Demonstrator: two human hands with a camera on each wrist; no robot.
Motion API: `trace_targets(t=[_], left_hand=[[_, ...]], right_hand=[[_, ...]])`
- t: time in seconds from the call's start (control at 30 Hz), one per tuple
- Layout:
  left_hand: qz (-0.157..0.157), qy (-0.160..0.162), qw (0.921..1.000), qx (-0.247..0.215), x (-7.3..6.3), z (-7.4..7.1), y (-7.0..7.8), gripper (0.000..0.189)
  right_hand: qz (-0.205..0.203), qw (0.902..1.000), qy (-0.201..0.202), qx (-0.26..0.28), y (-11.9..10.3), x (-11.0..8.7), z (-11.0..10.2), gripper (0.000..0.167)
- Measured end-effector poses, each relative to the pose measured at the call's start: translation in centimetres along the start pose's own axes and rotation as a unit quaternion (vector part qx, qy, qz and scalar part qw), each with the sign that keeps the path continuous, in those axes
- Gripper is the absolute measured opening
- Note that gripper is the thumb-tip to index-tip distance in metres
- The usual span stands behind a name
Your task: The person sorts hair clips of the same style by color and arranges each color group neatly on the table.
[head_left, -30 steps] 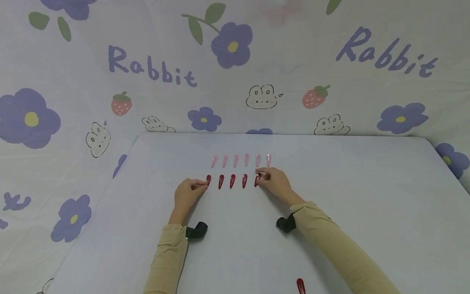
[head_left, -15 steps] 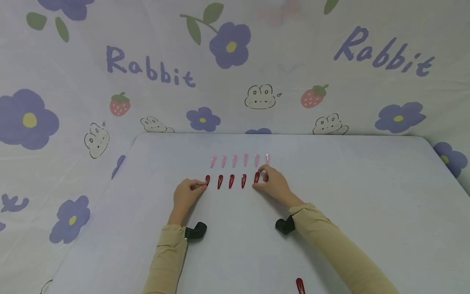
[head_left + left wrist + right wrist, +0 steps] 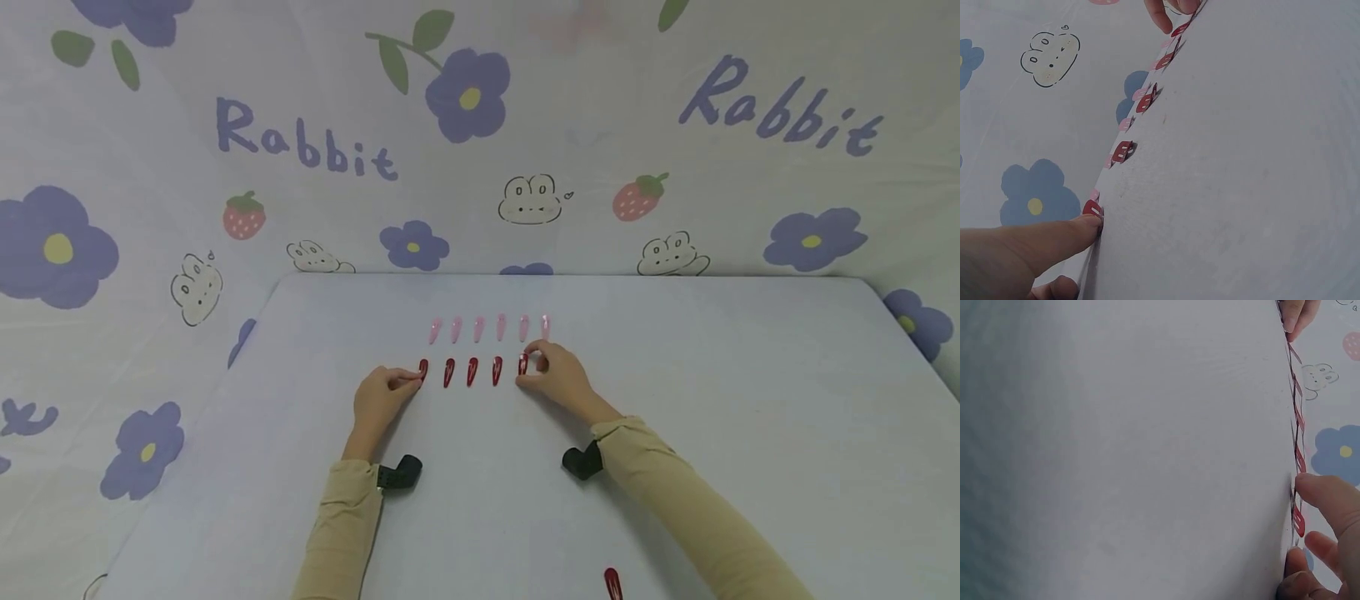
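Several red snap hair clips (image 3: 472, 372) lie in a row on the white table. My left hand (image 3: 380, 406) holds the leftmost red hair clip (image 3: 423, 367) at its lower part; in the left wrist view a fingertip presses on that clip (image 3: 1092, 208). At the row's right end, my right hand (image 3: 561, 379) has thumb and index finger curled round the rightmost red hair clip (image 3: 522, 364), thumb by its lower end and index by its upper end. The right wrist view shows this clip (image 3: 1299, 522) between the fingers; exact contact is hard to see.
A row of several pink hair clips (image 3: 478, 329) lies just behind the red ones. One more red hair clip (image 3: 613, 583) is near the front of the table (image 3: 480, 517). A patterned cloth (image 3: 315, 200) hangs along the table's back edge.
My right thumb has shifted from the side of the rightmost red clip to its lower end, and the index finger sits close to its top. The left hand has stayed in place.
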State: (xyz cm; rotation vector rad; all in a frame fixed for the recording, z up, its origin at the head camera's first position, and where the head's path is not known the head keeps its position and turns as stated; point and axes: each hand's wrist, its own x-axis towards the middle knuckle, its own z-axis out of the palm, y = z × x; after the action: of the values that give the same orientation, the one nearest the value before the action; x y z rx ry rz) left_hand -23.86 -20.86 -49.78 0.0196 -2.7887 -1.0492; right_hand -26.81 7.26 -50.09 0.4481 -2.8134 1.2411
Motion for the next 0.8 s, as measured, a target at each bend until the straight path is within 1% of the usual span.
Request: trace_targets(t=[0.13, 0.17, 0.3, 0.4, 0.53, 0.63, 0.7, 0.8], left_hand=[[0.000, 0.001, 1.0000, 0.002, 0.0, 0.1, 0.0, 0.018], [0.000, 0.001, 1.0000, 0.002, 0.0, 0.1, 0.0, 0.018], [-0.001, 0.002, 1.0000, 0.005, 0.0, 0.1, 0.0, 0.018], [-0.005, 0.000, 0.9999, 0.009, 0.0, 0.2, -0.2, 0.018], [-0.007, -0.001, 0.9999, 0.010, 0.0, 0.3, -0.4, 0.017], [-0.004, 0.001, 0.9999, 0.010, 0.1, 0.3, -0.4, 0.016], [-0.001, 0.003, 1.0000, 0.009, 0.1, 0.3, -0.3, 0.016], [0.000, 0.004, 1.0000, 0.009, 0.1, 0.2, -0.2, 0.016]], right_hand=[[-0.001, 1.0000, -0.006, -0.005, 0.0, -0.1, -0.1, 0.046], [-0.003, 1.0000, -0.007, 0.001, 0.0, -0.1, -0.2, 0.047], [-0.002, 0.9989, -0.016, 0.044, -0.2, -0.5, -0.6, 0.049], [0.013, 0.9964, -0.025, 0.080, -0.4, -0.9, -0.8, 0.049], [0.039, 0.9927, -0.034, 0.109, -0.9, -1.8, -1.5, 0.047], [0.051, 0.9902, -0.041, 0.123, -1.2, -2.5, -2.2, 0.044], [0.052, 0.9894, -0.041, 0.130, -1.2, -3.1, -2.7, 0.042], [0.044, 0.9891, -0.025, 0.138, -1.0, -4.0, -3.5, 0.036]])
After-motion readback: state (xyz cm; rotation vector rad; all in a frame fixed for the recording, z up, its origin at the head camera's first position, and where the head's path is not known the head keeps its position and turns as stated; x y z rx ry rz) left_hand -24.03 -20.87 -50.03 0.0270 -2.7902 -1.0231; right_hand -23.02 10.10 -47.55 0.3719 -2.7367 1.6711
